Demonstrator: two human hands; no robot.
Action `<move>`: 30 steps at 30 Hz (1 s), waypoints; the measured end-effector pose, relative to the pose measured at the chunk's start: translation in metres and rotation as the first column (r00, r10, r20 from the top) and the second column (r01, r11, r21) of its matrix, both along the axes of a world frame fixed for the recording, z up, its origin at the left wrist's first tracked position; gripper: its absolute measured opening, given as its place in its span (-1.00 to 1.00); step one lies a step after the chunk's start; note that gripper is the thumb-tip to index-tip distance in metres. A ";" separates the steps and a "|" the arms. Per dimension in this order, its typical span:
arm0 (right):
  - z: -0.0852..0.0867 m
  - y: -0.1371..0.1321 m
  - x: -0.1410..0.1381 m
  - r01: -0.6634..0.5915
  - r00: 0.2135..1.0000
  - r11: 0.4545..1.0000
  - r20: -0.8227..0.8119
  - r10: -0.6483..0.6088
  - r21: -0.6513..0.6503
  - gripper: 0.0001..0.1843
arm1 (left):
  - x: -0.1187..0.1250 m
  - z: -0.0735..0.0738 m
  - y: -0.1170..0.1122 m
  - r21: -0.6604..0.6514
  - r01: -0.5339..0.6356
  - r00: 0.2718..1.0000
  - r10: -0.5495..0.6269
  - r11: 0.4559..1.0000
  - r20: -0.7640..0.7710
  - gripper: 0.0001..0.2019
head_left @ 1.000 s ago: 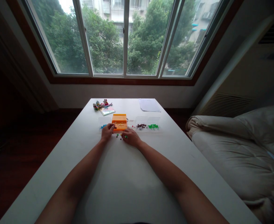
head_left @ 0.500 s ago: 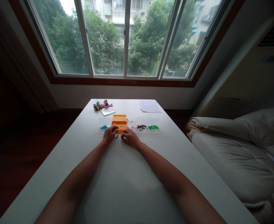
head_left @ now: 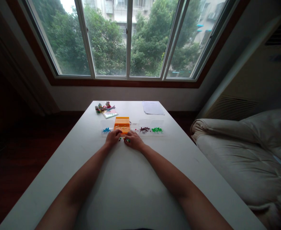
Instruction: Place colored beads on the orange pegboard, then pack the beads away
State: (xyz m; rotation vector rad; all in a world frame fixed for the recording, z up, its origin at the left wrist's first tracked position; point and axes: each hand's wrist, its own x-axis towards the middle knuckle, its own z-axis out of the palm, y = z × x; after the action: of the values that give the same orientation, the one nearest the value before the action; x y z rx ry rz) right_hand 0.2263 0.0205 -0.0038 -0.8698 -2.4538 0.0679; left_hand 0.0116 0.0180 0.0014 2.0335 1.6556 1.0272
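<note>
Both my arms reach forward over a white table (head_left: 130,191). My left hand (head_left: 112,137) rests with its fingers curled at the front edge of an orange tray (head_left: 122,124) that holds small pieces. My right hand (head_left: 133,141) lies just right of it, fingers bent over tiny green pieces (head_left: 126,140) on the table; whether it grips one is too small to tell. A few loose small pieces lie between the two hands.
Clear trays flank the orange one, with blue pieces (head_left: 106,130), dark red pieces (head_left: 144,129) and green pieces (head_left: 157,129). A small colourful toy model (head_left: 104,107) and a sheet of paper (head_left: 152,108) lie farther back. A white duvet (head_left: 245,150) sits right of the table.
My left hand has drawn back slightly from the orange tray toward the loose pieces. My right hand has edged a little left, closer to the left hand.
</note>
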 end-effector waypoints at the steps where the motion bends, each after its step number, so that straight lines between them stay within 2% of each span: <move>1: -0.001 0.000 0.000 0.003 1.000 1.000 0.006 -0.003 0.001 -0.90 | 0.000 0.000 0.000 0.001 0.000 1.000 0.000 1.000 -0.008 -0.75; 6: -0.002 0.001 -0.002 0.009 1.000 1.000 0.014 -0.008 -0.007 -0.91 | 0.001 0.004 -0.002 -0.017 -0.014 0.997 0.013 1.000 -0.081 -0.75; 11: -0.001 0.001 0.000 0.021 0.998 1.000 -0.053 -0.022 -0.015 -0.94 | 0.002 0.003 -0.003 -0.040 -0.041 0.986 0.034 0.998 -0.165 -0.77; 16: 0.006 0.004 0.009 0.161 0.969 0.987 -0.188 -0.161 -0.012 -0.93 | 0.002 0.003 -0.004 -0.046 -0.029 0.969 0.017 0.999 -0.248 -0.76; 19: 0.012 0.009 0.019 0.332 0.899 0.943 -0.297 -0.320 -0.012 -0.89 | 0.000 0.006 -0.005 -0.071 -0.028 0.958 0.007 0.997 -0.287 -0.76; 22: 0.015 0.018 0.034 0.516 0.781 0.855 -0.378 -0.497 -0.059 -0.85 | -0.004 0.010 -0.005 -0.092 -0.015 0.952 -0.014 0.996 -0.306 -0.77; 24: 0.014 0.024 0.043 0.593 0.707 0.798 -0.407 -0.579 -0.105 -0.84 | -0.008 0.012 -0.004 -0.125 0.018 0.951 -0.056 0.992 -0.304 -0.79; 26: 0.012 0.028 0.048 0.620 0.667 0.772 -0.425 -0.612 -0.139 -0.82 | -0.012 0.013 -0.002 -0.172 0.079 0.949 -0.127 0.982 -0.288 -0.81; 28: 0.010 0.030 0.049 0.600 0.676 0.787 -0.434 -0.596 -0.146 -0.79 | -0.016 0.014 0.001 -0.223 0.154 0.943 -0.210 0.963 -0.257 -0.82; 30: 0.009 0.027 0.045 0.539 0.730 0.833 -0.424 -0.536 -0.123 -0.79 | -0.019 0.014 0.002 -0.249 0.210 0.938 -0.266 0.946 -0.222 -0.81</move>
State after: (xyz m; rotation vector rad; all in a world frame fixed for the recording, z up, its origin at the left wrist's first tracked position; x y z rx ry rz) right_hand 0.2710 0.0474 0.0052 -1.3656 -1.7022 0.0385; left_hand -0.0072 0.0205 0.0153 2.2141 1.5073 0.4929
